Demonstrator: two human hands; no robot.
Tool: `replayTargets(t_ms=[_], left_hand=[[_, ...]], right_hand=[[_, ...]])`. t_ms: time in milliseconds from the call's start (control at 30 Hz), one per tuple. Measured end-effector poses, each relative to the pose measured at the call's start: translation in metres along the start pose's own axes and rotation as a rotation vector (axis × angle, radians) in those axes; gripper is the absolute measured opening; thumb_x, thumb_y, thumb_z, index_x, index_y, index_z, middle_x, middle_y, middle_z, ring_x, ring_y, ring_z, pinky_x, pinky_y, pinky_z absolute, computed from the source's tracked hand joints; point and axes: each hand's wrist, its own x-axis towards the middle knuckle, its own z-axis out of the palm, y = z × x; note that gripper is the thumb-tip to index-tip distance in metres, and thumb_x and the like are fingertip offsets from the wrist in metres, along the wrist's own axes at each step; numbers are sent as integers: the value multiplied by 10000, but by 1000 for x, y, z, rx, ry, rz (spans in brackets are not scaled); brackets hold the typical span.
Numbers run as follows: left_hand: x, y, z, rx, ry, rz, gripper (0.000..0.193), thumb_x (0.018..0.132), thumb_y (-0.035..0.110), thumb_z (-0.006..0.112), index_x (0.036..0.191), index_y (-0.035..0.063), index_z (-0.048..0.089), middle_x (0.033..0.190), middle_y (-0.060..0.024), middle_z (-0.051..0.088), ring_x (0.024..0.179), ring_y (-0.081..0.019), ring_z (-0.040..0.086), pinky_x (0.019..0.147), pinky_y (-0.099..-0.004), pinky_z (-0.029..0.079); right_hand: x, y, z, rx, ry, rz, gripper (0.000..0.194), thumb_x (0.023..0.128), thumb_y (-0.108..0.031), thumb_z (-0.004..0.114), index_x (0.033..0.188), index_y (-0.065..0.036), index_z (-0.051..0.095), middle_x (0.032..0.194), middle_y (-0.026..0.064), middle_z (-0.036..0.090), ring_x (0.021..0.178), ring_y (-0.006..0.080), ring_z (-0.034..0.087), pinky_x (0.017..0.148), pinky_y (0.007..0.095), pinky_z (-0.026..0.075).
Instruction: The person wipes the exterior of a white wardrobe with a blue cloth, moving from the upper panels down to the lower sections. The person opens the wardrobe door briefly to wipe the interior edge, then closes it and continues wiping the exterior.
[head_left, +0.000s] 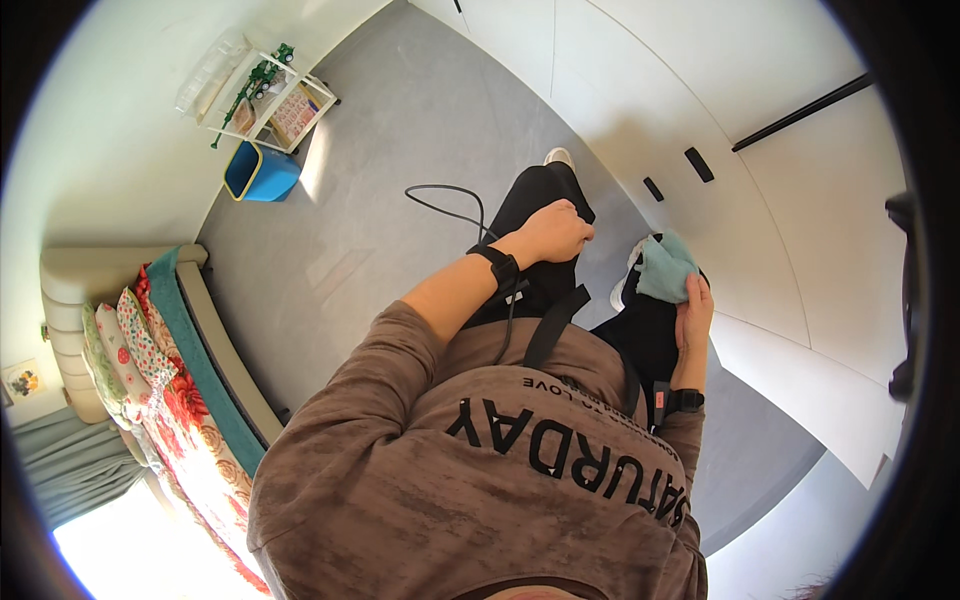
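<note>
A pale blue-green cloth (666, 268) is held by my right hand (694, 307), which has its fingers along the cloth's near edge. The cloth hangs over my right shoe and lower leg, beside the white cabinet front (757, 225). My left hand (556, 231) is in front of my left thigh with its back toward me. Its fingers are curled, and I see nothing in them. Each wrist wears a black band. A black cable (450, 187) loops out by my left wrist over the grey floor (390, 225).
Black handles (699, 165) stand out on the cabinet. At the far left are a white rolling cart (300, 79) with toys and a blue bin (274, 176). A bed (217, 330) with floral bedding runs along the left. A white panel (795, 390) juts out at the right.
</note>
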Motion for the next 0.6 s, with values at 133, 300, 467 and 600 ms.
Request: replayTargets(t_ms=[133, 300, 467, 600], left_hand=[[0, 1, -2, -23, -7, -15, 191, 875, 152, 575, 955, 121, 746, 815, -76, 723, 856, -253, 672, 1031, -385, 425], [-1, 1, -2, -29, 14, -7, 195, 872, 151, 575, 958, 117, 747, 812, -81, 723, 855, -256, 672, 1029, -386, 425], [0, 0, -1, -32, 11, -5, 204, 871, 152, 572, 965, 116, 748, 811, -84, 724, 852, -258, 673, 1030, -387, 426], [0, 0, 0, -29, 32, 4, 209, 871, 162, 550, 928, 131, 749, 802, -90, 720, 860, -273, 668, 968, -383, 439]], right_hand=[[1, -1, -1, 2, -12, 4, 324, 1028, -237, 595, 1234, 13, 619, 1215, 66, 648, 1130, 153, 591, 1016, 328, 451], [0, -2, 2, 7, -1, -5, 298, 1027, -237, 600, 1199, 3, 641, 1169, 53, 669, 1093, 135, 605, 1001, 318, 455], [-1, -3, 3, 3, -5, 5, 292, 1027, -240, 601, 1192, -2, 639, 1173, 51, 665, 1090, 134, 603, 1001, 321, 454], [0, -3, 2, -7, -12, 9, 296, 1028, -245, 599, 1196, -4, 634, 1182, 53, 663, 1099, 140, 605, 1001, 329, 458]])
